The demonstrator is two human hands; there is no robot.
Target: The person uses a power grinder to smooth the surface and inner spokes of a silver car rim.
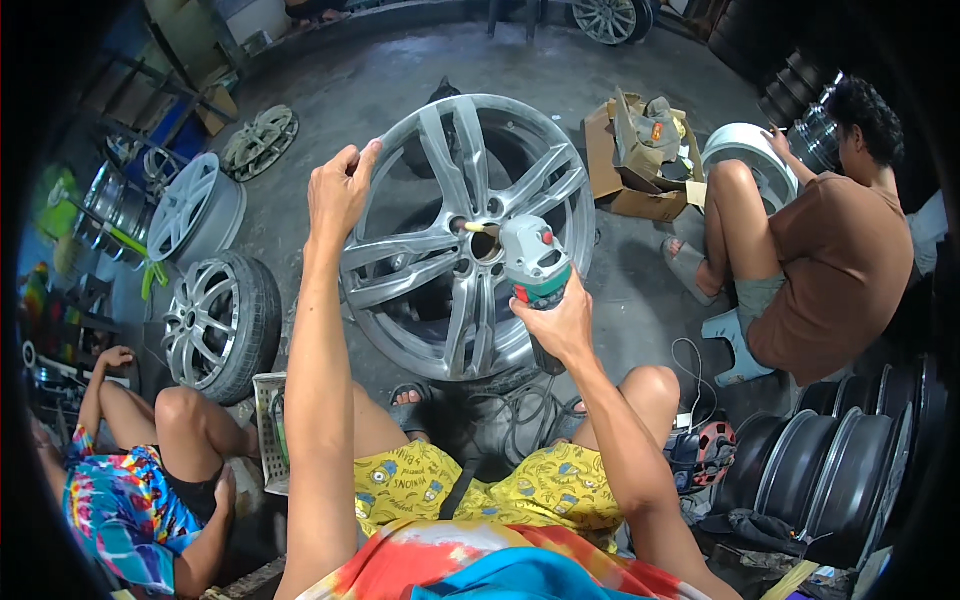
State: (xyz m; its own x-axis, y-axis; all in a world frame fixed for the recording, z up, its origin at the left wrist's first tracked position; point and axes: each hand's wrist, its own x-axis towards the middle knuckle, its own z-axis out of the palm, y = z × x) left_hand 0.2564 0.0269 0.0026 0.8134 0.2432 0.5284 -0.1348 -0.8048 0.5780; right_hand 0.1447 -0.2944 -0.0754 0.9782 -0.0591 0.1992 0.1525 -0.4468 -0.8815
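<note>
A large bare-metal alloy wheel with paired spokes stands tilted in front of me, its face toward me. My left hand grips its outer rim at the upper left, fingers curled over the edge. In my right hand is a grinder with a grey head and a green body, closed around its body. A slim pale tip sticks out of the grinder's head to the left. It sits at a bolt hole beside the wheel's centre bore; whether it touches the metal I cannot tell.
To the right, a person in a brown shirt sits on a low stool by a white wheel. Another person sits at lower left near a tyred wheel. Cardboard boxes, stacked dark rims and cables lie around.
</note>
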